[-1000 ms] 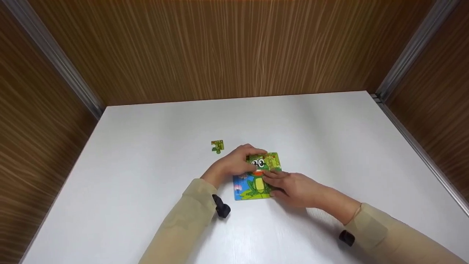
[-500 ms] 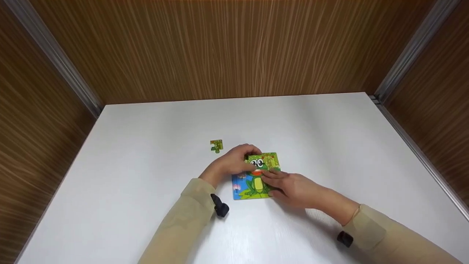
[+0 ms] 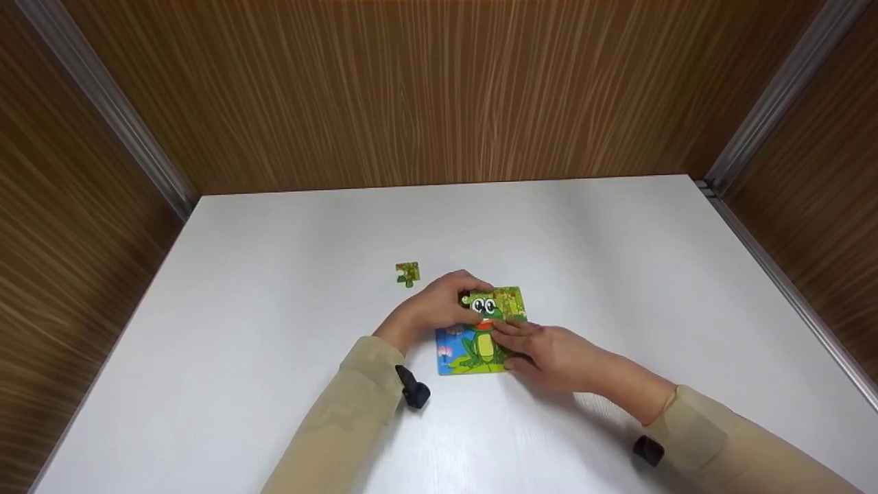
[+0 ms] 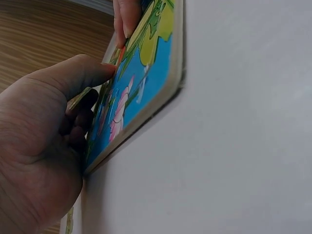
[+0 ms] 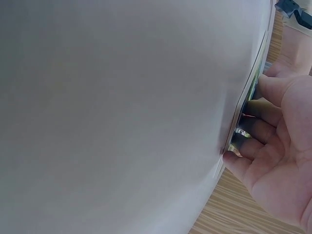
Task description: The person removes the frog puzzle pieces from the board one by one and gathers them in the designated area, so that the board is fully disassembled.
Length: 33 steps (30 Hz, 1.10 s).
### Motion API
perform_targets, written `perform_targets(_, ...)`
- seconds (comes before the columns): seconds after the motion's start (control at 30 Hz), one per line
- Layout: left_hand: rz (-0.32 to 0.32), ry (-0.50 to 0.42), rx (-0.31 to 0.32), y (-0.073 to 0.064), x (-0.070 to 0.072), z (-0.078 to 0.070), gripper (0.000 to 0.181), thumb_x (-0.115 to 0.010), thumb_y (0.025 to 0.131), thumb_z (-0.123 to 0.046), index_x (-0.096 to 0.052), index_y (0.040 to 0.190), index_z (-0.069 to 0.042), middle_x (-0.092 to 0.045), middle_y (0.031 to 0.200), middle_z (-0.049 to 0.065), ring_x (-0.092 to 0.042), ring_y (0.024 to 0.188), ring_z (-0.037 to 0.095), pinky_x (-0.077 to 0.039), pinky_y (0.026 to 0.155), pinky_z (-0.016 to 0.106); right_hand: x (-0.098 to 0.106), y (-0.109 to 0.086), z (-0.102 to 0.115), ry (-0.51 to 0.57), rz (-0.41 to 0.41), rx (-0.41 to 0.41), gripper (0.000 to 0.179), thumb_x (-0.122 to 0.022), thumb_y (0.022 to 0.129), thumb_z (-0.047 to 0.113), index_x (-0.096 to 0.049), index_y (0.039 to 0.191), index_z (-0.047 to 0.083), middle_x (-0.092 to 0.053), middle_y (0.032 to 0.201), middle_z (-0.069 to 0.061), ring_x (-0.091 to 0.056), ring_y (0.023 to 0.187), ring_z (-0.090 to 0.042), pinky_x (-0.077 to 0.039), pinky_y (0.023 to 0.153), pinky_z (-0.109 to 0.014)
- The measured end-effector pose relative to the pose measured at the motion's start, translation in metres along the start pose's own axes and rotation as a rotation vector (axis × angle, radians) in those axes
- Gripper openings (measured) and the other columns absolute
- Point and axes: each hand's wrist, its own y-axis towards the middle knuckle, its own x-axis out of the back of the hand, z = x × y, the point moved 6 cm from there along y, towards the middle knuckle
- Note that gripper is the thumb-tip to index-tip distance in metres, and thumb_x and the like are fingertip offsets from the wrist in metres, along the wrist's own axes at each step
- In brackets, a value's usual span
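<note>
A square frog jigsaw puzzle (image 3: 456, 360) lies on the white table, its picture green and yellow over blue with a pink flower. My left hand (image 3: 442, 302) curls over its upper left part, thumb by the frog's mouth and fingers at the far edge. Between thumb and fingers, the left wrist view shows a raised green puzzle piece (image 4: 79, 99), tilted and partly hidden. My right hand (image 3: 559, 353) rests on the puzzle's right side with fingers extended, the fingertips near the frog's mouth and body. The palm covers the lower right corner.
One loose green puzzle piece (image 3: 408, 273) lies on the table (image 3: 274, 309) beyond my left wrist. Brown wood-grain panels (image 3: 439, 96) enclose the back and both sides. Each sleeve carries a small black device (image 3: 416, 394) at the wrist.
Both hands stay on the puzzle in nearly the same place. The left fingers shift slightly at its top edge, and the frog's eye area shows a little differently. The loose piece stays put.
</note>
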Motion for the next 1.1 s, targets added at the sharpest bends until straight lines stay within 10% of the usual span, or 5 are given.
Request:
perform_targets(0.73, -0.078, -0.050, 0.034, 0.000, 0.011, 0.006, 0.054, -0.075, 0.097, -0.011, -0.061, 0.149, -0.012, -0.061, 0.148, 0.004, -0.060, 0.126, 0.020, -0.047, 0.110, 0.039, -0.003, 0.001, 0.000, 0.013, 0.031, -0.013, 0.052, -0.062, 0.109, 0.021, -0.050, 0.156, 0.000, -0.045, 0.162, -0.016, -0.046, 0.147, -0.038, -0.046, 0.110, -0.055)
perform_targets(1.1, -0.194, -0.131, 0.032, 0.000, 0.040, -0.003, 0.053, -0.073, 0.100, -0.012, -0.059, 0.151, -0.010, -0.064, 0.143, 0.005, -0.061, 0.119, 0.020, -0.050, 0.104, 0.038, -0.002, 0.002, -0.003, -0.006, 0.024, -0.010, 0.053, -0.063, 0.108, 0.019, -0.051, 0.155, 0.000, -0.046, 0.162, -0.017, -0.047, 0.147, -0.038, -0.046, 0.110, -0.054)
